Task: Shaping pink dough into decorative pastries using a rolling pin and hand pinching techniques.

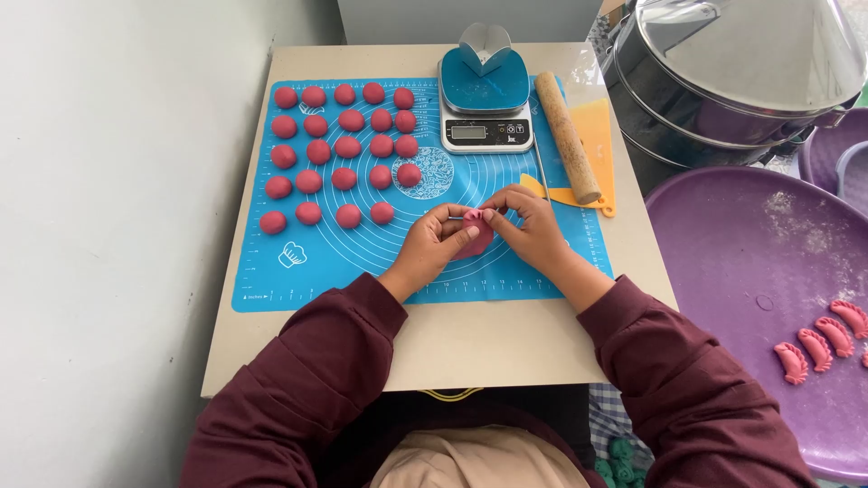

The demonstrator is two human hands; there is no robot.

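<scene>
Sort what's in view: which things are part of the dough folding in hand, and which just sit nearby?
In use:
left hand
right hand
pink dough piece, pinched by both
blue mat
dough balls
folded dumplings on purple tray

Lying about:
scale
rolling pin
yellow scraper
steel steamer

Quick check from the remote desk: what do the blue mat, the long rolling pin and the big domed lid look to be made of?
The blue mat looks like flexible silicone: matte, thin, lying flat, with printed white guide circles. The long rolling pin appears to be bare wood: pale tan and unglossy. The big domed lid looks like polished stainless steel, judging by its mirror-like grey reflections. All three are judged by look alone.
</scene>
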